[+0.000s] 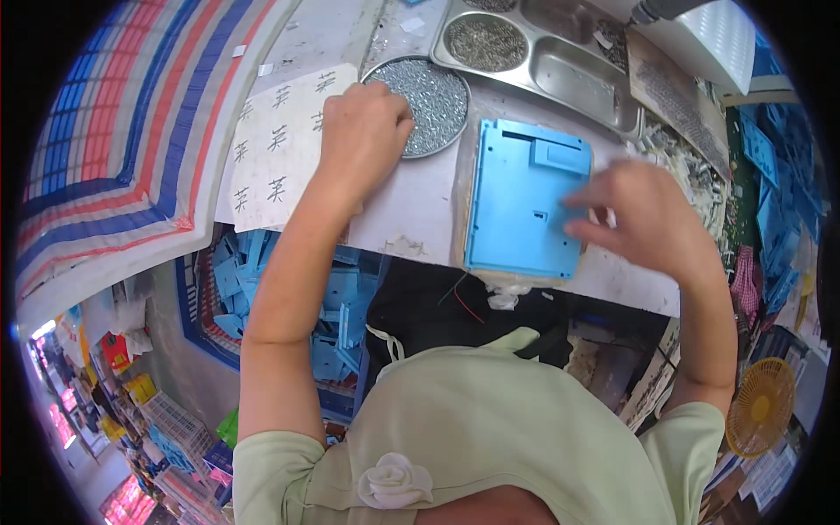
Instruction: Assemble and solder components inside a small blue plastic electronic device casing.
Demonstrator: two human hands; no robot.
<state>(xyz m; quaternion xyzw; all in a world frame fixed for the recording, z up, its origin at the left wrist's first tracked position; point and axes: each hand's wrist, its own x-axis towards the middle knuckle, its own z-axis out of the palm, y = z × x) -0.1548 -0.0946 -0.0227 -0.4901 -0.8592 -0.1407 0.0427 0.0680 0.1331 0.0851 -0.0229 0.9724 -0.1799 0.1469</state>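
My left hand (366, 127) is curled closed at the left rim of a round metal dish (436, 103) full of small silvery screws. Its fingertips are hidden, so whatever it may hold does not show. A blue plastic panel (516, 197), roughly rectangular with a raised block near its top right and a small slot, lies on a wrapped pad (461, 229). Over the panel's right edge hovers my right hand (643, 214), blurred by motion. Its thumb and fingers are apart, with nothing visible between them.
A steel tray (560, 83) with compartments, some holding small metal parts, stands at the back. Paper with handwriting (276, 144) lies left of the dish. Blue plastic pieces fill a crate (337, 306) below the table; more pile up at right. A yellow basket (761, 407) sits lower right.
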